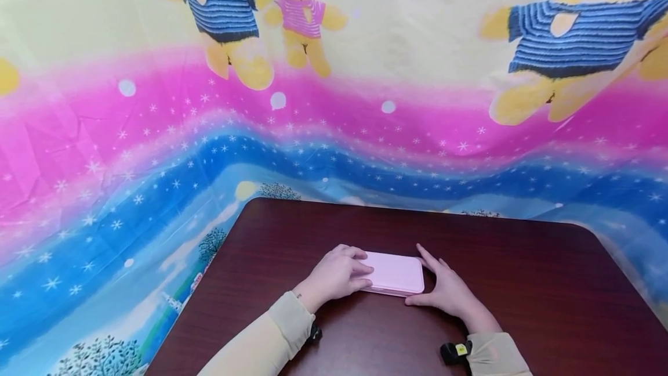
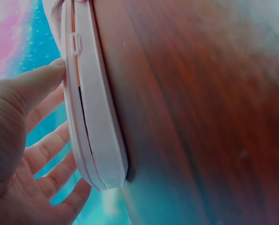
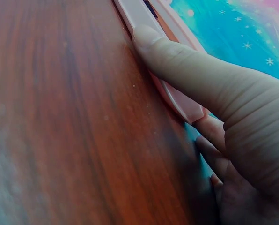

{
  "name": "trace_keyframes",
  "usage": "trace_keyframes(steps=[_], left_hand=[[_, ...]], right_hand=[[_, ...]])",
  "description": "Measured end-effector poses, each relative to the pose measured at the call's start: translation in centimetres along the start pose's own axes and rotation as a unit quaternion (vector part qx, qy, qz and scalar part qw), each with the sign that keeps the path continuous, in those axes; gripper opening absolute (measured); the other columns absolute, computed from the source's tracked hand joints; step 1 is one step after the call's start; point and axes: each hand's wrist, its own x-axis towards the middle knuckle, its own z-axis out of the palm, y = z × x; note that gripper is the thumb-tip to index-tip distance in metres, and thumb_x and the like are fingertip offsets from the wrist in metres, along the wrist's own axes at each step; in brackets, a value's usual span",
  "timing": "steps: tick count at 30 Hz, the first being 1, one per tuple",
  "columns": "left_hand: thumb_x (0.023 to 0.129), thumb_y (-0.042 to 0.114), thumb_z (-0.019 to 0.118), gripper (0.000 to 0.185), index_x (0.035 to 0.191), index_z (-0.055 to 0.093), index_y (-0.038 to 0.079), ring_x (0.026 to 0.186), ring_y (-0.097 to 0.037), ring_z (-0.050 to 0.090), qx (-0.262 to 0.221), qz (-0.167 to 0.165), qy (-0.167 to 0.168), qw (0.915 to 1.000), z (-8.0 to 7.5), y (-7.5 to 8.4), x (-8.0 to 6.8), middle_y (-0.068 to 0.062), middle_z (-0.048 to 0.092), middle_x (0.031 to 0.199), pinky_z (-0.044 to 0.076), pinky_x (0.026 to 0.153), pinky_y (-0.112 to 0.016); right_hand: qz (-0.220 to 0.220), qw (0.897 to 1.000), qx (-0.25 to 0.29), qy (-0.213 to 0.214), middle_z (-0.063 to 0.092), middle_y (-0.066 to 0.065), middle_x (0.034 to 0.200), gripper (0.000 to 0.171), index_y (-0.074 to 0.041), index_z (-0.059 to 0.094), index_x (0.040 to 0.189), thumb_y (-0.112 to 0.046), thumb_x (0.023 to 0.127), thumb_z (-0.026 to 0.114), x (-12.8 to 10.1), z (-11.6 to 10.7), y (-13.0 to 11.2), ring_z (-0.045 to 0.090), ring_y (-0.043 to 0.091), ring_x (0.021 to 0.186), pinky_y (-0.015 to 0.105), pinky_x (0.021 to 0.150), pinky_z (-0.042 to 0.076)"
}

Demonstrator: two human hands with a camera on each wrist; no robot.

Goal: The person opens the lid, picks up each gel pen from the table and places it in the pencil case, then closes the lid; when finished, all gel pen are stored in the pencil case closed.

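A pale pink hard case (image 1: 394, 271) with rounded corners lies flat on the table. A small rectangular clasp (image 2: 75, 43) sits on its front side, and a narrow gap runs along the seam between lid and base. At the case's left end, my left hand (image 1: 336, 271) holds the lid, with its fingers over the top and its thumb (image 2: 46, 80) at the front edge. My right hand (image 1: 446, 289) spans the right end, its thumb (image 3: 177, 61) pressed on the front of the base and its fingers spread around the far side. The inside is hidden.
The dark reddish-brown wooden table (image 1: 292, 225) has rounded back corners. Behind and to its left hangs a cloth (image 1: 365, 126) printed with bears and snowflakes. Black straps with small devices, such as the right wrist camera (image 1: 455, 353), sit at both sleeve cuffs.
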Motion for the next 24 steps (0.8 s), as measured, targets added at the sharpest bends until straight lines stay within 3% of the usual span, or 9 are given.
trace_keyframes(steps=[9,24], left_hand=[[0.099,0.049,0.081,0.033,0.130,0.082,0.036,0.134,-0.019,0.064,0.015,0.003,-0.012,0.9998,-0.21,0.28,0.22,0.004,0.072,0.146,0.051,0.117,-0.033],[0.098,0.047,0.083,0.033,0.129,0.083,0.034,0.135,-0.019,0.065,0.005,0.011,0.000,0.9999,-0.20,0.01,0.02,0.003,0.074,0.144,0.050,0.119,-0.033]], right_hand=[[0.007,1.000,-0.003,-0.006,0.059,0.018,0.163,0.141,-0.018,0.021,0.177,-0.063,0.069,0.100,-0.02,-0.35,-0.10,0.025,0.071,0.157,0.085,0.118,0.034],[0.012,1.000,-0.006,-0.008,0.058,0.017,0.164,0.140,-0.021,0.022,0.177,-0.065,0.069,0.099,-0.07,-0.26,-0.20,0.024,0.070,0.158,0.084,0.117,0.035]])
